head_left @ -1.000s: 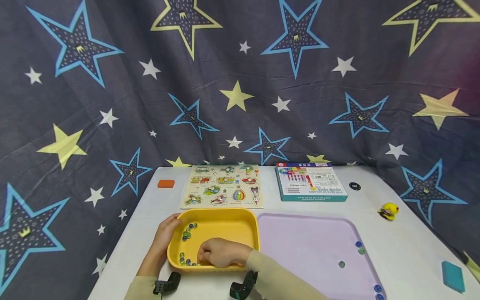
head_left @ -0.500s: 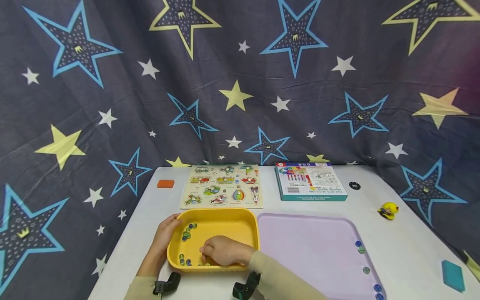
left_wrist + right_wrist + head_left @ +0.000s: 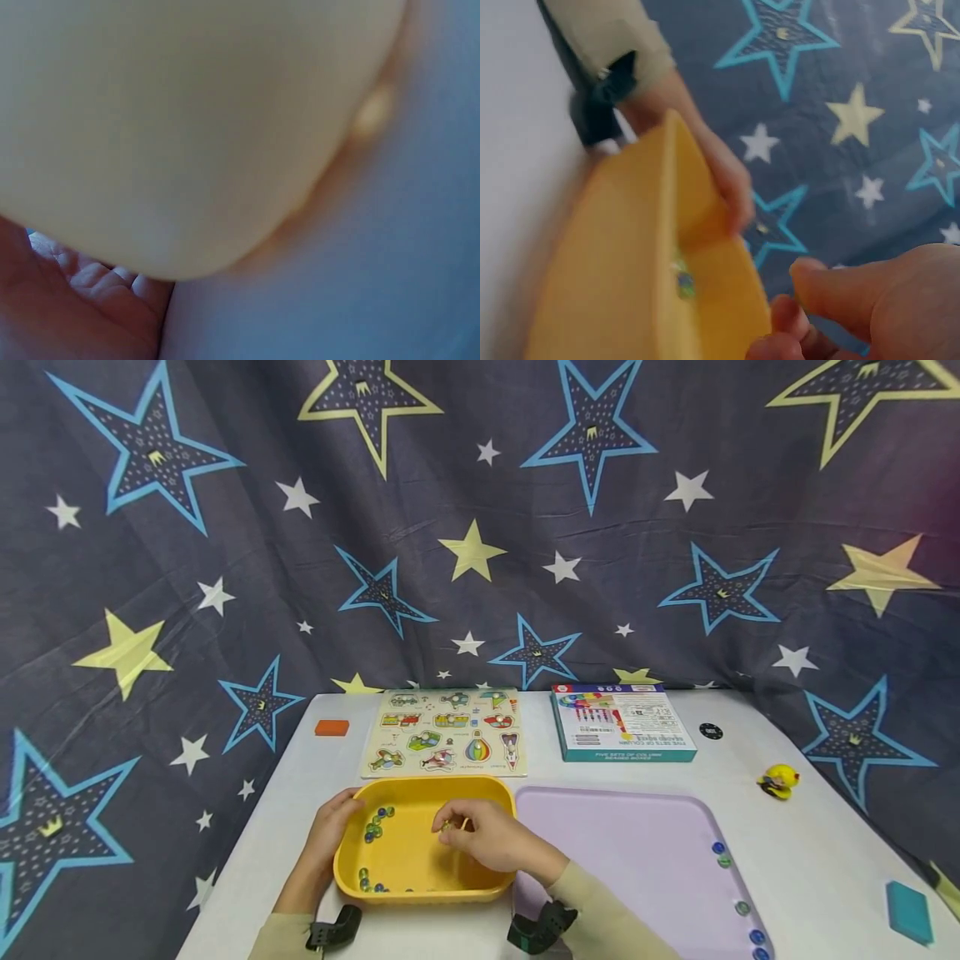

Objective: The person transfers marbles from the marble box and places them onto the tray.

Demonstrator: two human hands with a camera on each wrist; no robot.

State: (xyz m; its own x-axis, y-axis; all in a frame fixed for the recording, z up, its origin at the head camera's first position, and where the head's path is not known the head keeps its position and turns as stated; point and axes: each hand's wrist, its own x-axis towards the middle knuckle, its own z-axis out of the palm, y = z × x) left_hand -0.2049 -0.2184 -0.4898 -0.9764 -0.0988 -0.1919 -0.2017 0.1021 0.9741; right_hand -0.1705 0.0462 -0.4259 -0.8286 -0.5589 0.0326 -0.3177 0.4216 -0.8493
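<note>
A yellow tray with raised walls sits at the front of the table, with several blue and green glass marbles along its left side. More marbles lie near its front left corner. My left hand grips the tray's left rim; in the left wrist view, its fingers show beneath the tray's pale, blurred wall. Over the right half of the tray, my right hand pinches a small yellowish-green marble between thumb and fingers, mostly hidden by the fingertips.
To the right lies a lilac tray with several marbles along its right edge. Behind are a picture puzzle board and a boxed toy. An orange block, black disc, yellow duck and teal block lie around.
My right hand has lifted from the yellow tray's front wall and moved back and right with a marble. On the lilac tray, one marble has rolled right to the edge. My left hand stays put.
</note>
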